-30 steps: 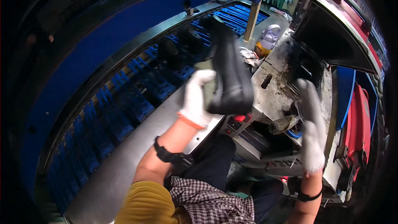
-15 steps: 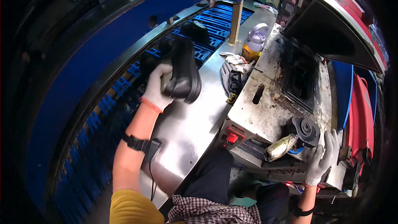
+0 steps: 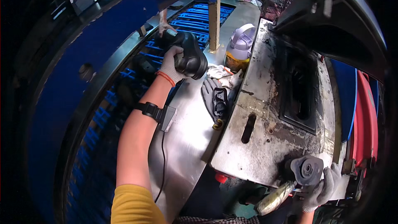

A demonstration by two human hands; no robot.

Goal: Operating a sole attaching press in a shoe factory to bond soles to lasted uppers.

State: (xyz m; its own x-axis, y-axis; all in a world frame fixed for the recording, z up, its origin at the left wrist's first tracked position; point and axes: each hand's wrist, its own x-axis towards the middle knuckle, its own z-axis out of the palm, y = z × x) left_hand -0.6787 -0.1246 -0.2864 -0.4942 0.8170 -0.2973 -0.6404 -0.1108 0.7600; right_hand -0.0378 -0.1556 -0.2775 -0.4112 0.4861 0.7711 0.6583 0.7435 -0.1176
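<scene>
My left hand, in a pale knitted glove with an orange cuff, is closed round a black boot. It holds the boot over the far edge of the metal counter, beside the blue-slatted conveyor. My right hand, in a grey-coated glove, is by the machine's near right corner, fingers stretched and thumb apart. Close beside it are a dark grey lobed part with a round centre and a light, wrapped handle. Whether the right hand touches that part cannot be told.
Another person's hand reaches in over the conveyor, close behind the boot. A lilac-lidded jug, a white cloth and a grey-black glove lie along the metal counter. A wooden post rises there. The machine's dark lid stands raised.
My left hand has carried the boot farther away toward the conveyor. The other person's hand has come into sight behind it. The whole view has shifted; my right hand stays near the lobed part.
</scene>
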